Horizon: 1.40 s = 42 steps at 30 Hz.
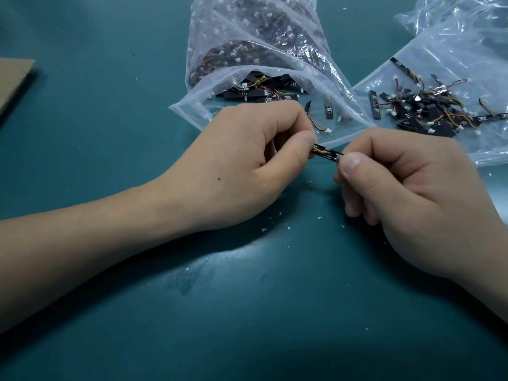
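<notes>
Black and slim, a small circuit strip (327, 154) with orange and yellow wires spans the gap between the two hands, just above the teal table (247, 312). In the head view, the left hand (247, 163) pinches the strip's left end between thumb and curled fingers, and the right hand (406, 182) pinches its right end the same way, thumb on top. Both hands hover near the middle of the table, forearms coming in from the lower corners.

Just beyond the left hand lies an open clear plastic bag (255, 56), filled with more black strips and wires, its mouth facing the hands. To the right, a second plastic bag (445, 45) lies flat with a loose heap of wired strips (423, 108) on it. A piece of cardboard (13, 81) sits at the left edge. Small white flecks dot the table.
</notes>
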Available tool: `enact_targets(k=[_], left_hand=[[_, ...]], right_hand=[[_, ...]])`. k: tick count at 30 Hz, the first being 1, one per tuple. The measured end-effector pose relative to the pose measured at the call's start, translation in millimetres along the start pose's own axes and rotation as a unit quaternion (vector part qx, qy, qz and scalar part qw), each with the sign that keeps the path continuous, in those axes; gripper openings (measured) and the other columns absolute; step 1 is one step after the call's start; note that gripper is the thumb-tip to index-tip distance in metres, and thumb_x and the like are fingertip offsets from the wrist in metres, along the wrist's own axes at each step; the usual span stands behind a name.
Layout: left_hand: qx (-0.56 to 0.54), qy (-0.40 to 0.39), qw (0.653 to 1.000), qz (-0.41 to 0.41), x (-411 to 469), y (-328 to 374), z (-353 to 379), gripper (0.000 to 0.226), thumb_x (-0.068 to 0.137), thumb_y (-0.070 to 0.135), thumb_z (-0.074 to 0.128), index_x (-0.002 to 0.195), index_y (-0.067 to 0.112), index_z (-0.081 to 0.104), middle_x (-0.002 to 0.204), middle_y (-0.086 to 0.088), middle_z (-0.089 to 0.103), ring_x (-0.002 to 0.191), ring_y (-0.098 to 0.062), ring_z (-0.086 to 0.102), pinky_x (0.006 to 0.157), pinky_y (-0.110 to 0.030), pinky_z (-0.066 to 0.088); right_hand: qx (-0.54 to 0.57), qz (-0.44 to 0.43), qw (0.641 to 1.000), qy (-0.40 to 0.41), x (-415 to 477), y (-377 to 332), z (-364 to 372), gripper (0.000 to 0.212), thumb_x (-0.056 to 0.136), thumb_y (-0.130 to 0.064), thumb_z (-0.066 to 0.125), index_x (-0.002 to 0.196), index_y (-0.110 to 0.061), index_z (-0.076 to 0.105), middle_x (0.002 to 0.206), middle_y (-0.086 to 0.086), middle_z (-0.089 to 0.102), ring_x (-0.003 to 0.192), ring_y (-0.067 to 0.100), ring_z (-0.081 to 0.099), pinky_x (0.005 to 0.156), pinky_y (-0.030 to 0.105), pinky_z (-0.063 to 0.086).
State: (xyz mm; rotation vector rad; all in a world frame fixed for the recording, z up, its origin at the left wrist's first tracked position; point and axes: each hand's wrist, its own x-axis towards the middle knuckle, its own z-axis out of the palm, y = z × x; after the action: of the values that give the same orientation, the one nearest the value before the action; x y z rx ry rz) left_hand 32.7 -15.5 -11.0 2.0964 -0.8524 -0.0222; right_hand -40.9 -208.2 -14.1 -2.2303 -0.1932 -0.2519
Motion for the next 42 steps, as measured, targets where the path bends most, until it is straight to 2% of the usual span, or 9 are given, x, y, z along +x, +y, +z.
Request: enact_targets(k=[5, 18, 23, 28, 33, 38, 42], left_hand=[[0.005, 0.009, 1.0, 0.008, -0.7, 0.6, -0.9, 0.019, 0.098, 0.017, 0.057, 0.079, 0.018, 0.061, 0.059, 0.015, 0.049, 0.055, -0.003, 0.047, 0.055, -0.01, 0.033], [0.007, -0.001, 1.0, 0.007, -2.7, 1.9, -0.5, 0.018, 0.096, 0.015, 0.056, 0.079, 0.016, 0.062, 0.056, 0.016, 0.047, 0.054, -0.002, 0.047, 0.054, -0.008, 0.032], [-0.004, -0.01, 1.0, 0.007, -3.1, 1.9, -1.5, 0.018, 0.096, 0.016, 0.054, 0.08, 0.016, 0.062, 0.057, 0.015, 0.048, 0.052, -0.004, 0.046, 0.053, -0.008, 0.031], [0.001, -0.016, 1.0, 0.007, -2.5, 0.9, -1.6, 0.016, 0.098, 0.018, 0.055, 0.084, 0.017, 0.063, 0.062, 0.015, 0.052, 0.053, -0.006, 0.047, 0.054, -0.009, 0.032], [-0.03, -0.04, 0.999, 0.011, -2.5, -0.1, -4.5, 0.014, 0.097, 0.018, 0.055, 0.084, 0.019, 0.062, 0.065, 0.007, 0.058, 0.053, -0.008, 0.047, 0.053, -0.013, 0.033], [-0.014, -0.067, 0.998, 0.011, -1.2, -3.7, -3.9, 0.015, 0.099, 0.02, 0.058, 0.085, 0.024, 0.06, 0.065, 0.014, 0.057, 0.055, -0.008, 0.049, 0.053, -0.011, 0.034], [-0.074, -0.075, 0.994, 0.003, -0.6, -4.3, -5.5, 0.014, 0.1, 0.022, 0.056, 0.09, 0.02, 0.066, 0.073, 0.015, 0.067, 0.056, -0.008, 0.052, 0.056, -0.016, 0.04]], right_hand=[[-0.006, -0.002, 1.0, -0.002, 0.3, -0.6, 0.9, 0.025, 0.098, -0.024, 0.055, 0.074, -0.024, 0.062, 0.06, -0.007, 0.066, 0.051, 0.016, 0.057, 0.05, 0.014, 0.038], [-0.013, -0.003, 1.0, -0.008, -1.3, -2.3, 0.3, 0.025, 0.098, -0.026, 0.056, 0.074, -0.025, 0.061, 0.061, -0.008, 0.066, 0.052, 0.017, 0.059, 0.05, 0.018, 0.041], [-0.007, -0.006, 1.0, -0.003, -1.9, -2.7, -0.1, 0.024, 0.098, -0.025, 0.056, 0.074, -0.024, 0.062, 0.061, -0.007, 0.066, 0.052, 0.015, 0.059, 0.05, 0.015, 0.04], [0.0, -0.008, 1.0, 0.004, -2.1, -1.3, 0.6, 0.025, 0.098, -0.025, 0.057, 0.073, -0.026, 0.061, 0.06, -0.007, 0.065, 0.05, 0.014, 0.057, 0.05, 0.015, 0.039], [0.024, -0.002, 1.0, 0.016, -2.2, -0.3, -0.5, 0.024, 0.098, -0.028, 0.057, 0.075, -0.024, 0.064, 0.058, -0.006, 0.065, 0.049, 0.015, 0.057, 0.049, 0.017, 0.04], [0.022, -0.006, 1.0, 0.016, -2.1, 0.2, -1.1, 0.026, 0.096, -0.034, 0.052, 0.074, -0.024, 0.061, 0.06, -0.007, 0.065, 0.049, 0.016, 0.057, 0.049, 0.019, 0.041], [0.058, 0.001, 0.998, 0.034, -1.6, 1.1, -0.6, 0.026, 0.097, -0.037, 0.052, 0.077, -0.025, 0.062, 0.06, -0.005, 0.066, 0.048, 0.018, 0.055, 0.048, 0.02, 0.041]])
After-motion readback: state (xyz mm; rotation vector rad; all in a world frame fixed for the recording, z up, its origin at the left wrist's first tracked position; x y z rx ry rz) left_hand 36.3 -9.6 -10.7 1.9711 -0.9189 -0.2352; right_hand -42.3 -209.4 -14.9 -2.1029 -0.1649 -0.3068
